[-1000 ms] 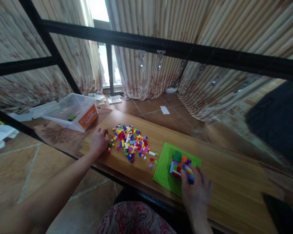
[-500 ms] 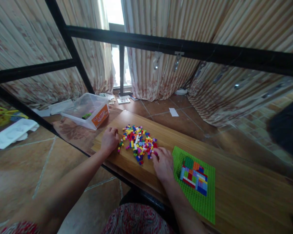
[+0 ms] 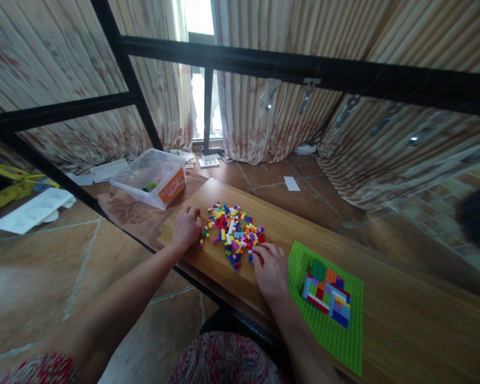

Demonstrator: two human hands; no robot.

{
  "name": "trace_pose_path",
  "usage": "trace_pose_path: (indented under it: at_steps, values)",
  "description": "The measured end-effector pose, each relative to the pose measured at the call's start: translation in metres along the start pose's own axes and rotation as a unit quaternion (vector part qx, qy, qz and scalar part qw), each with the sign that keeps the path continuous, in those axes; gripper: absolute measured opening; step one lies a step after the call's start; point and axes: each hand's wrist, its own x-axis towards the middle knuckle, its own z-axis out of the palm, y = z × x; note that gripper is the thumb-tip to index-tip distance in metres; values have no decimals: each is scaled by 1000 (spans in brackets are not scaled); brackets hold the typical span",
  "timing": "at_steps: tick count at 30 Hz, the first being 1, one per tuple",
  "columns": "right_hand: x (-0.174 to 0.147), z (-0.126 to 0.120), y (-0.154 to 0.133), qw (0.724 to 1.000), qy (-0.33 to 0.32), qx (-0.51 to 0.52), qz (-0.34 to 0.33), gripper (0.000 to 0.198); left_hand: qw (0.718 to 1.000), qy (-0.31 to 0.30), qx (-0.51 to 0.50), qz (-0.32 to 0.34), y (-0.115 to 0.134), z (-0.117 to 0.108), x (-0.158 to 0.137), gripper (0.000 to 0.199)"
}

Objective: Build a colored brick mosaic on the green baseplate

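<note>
Right hand has moved from baseplate to toy bricks, fingers curled like left hand's, grips unclear; likely light and stiff, bricks suit side pinching.

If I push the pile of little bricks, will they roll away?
The little bricks would probably slide and scatter rather than roll, because they look blocky and lie loose. They might skid easily, since the wooden board looks smooth. Each is likely light, being so small.

Wooden tabletop before me: loose toy bricks scattered toward left; green studded plate flat to their right.
</note>
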Motion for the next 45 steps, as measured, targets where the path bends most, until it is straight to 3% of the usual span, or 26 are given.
trace_pose_path:
  at_steps: [9, 18, 24, 27, 30, 34, 38, 45]
  values:
    - [-6, -5, 17, 1000, 5, -13, 13, 20, 1000, -5, 4, -2, -1, 1, 1, 24]
    - [2, -7, 5, 998, -3, -57, 36, 16, 1000, -4, -1, -7, 3, -2, 1, 24]
    - [-7, -28, -10, 993, 15, 84, 81, 20, 1000, -6, 6, 3, 2, -3, 2, 24]
    - [-23, -44, -7, 970, 31, 191, 150, 21, 1000, 4, 15, 6, 0, -3, 2, 23]
    - [-43, -62, 13, 948, 81, 222, 213, 25, 1000, 3, 21, 9, -1, -3, 3, 24]
    - [-66, -85, 57, 937, 136, 166, 274, 33, 999, 7, 32, 9, -2, -2, 4, 26]
    - [-72, -94, 90, 947, 152, 68, 276, 39, 999, 10, 40, 11, -1, -3, 4, 28]
    - [-62, -89, 97, 951, 124, -27, 280, 39, 999, 9, 46, 13, -1, -4, 6, 28]
